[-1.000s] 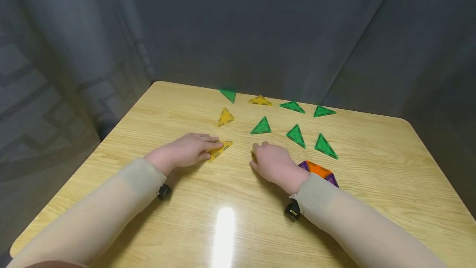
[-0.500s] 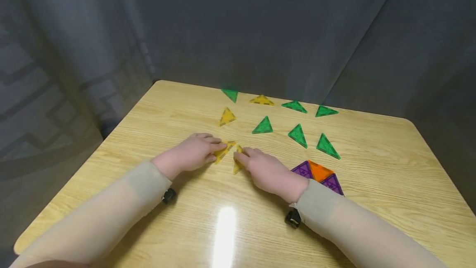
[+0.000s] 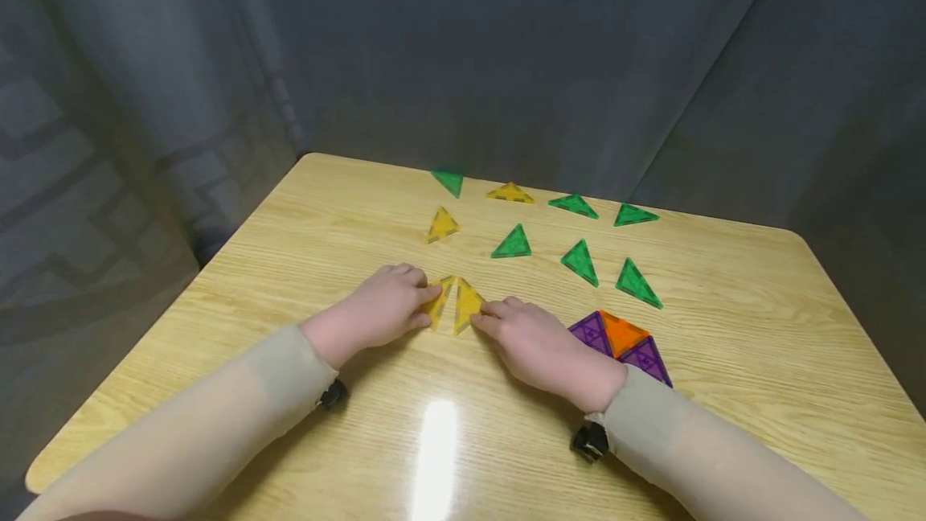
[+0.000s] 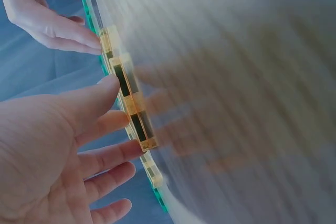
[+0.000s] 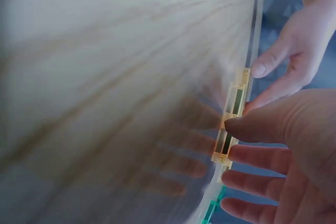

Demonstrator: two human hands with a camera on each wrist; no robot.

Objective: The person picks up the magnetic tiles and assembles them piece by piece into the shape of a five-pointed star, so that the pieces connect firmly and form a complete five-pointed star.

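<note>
Two yellow translucent triangle tiles lie flat on the table in the head view, a narrow gap between their facing edges. My left hand (image 3: 382, 305) holds the left yellow triangle tile (image 3: 440, 304), thumb at its near edge and index finger over it. At the outer side of the right yellow triangle tile (image 3: 466, 305), my right hand (image 3: 538, 348) has its thumb and index finger on the tile. The left wrist view shows the left tile edge-on (image 4: 134, 103) between spread thumb and fingers. In the right wrist view my right thumb (image 5: 252, 124) meets the tile's edge.
Beyond the hands lie several green triangle tiles (image 3: 512, 242) and two more yellow triangle tiles (image 3: 443, 225). Right of my right hand, an orange triangle tile (image 3: 622, 333) sits between purple triangle tiles (image 3: 646, 360). Grey curtains (image 3: 506, 63) stand behind the wooden table (image 3: 347, 441).
My right hand brought its yellow tile leftward beside the other, turned it flat, and shifted its fingers to the outer side. The left tile has turned slightly under my left hand.
</note>
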